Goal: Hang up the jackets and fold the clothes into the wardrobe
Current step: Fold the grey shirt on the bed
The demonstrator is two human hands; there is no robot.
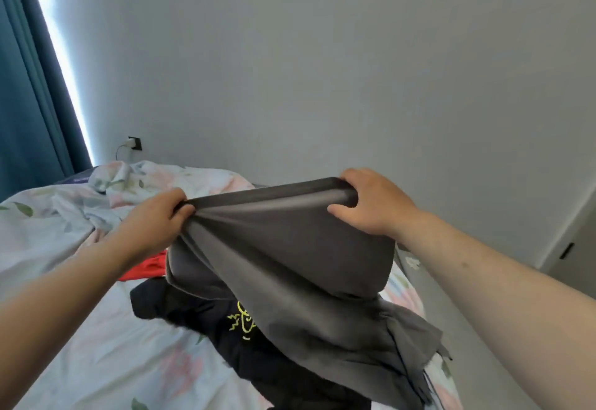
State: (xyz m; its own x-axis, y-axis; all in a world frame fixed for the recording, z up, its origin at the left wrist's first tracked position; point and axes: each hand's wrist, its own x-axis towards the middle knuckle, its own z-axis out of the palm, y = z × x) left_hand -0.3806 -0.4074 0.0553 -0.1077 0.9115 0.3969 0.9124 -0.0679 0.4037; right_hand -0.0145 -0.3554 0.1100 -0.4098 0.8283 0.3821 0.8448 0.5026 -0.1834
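Hands (154, 219) (371, 203) gripping grey garment (290, 248), above bed (96, 329)

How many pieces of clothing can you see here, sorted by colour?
Grey: 1, the grey garment, gripped by the left hand and the right hand
Black: 1, the black garment with a yellow-green print, lying on the bed
Red: 1, the red garment, partly hidden
Total: 3
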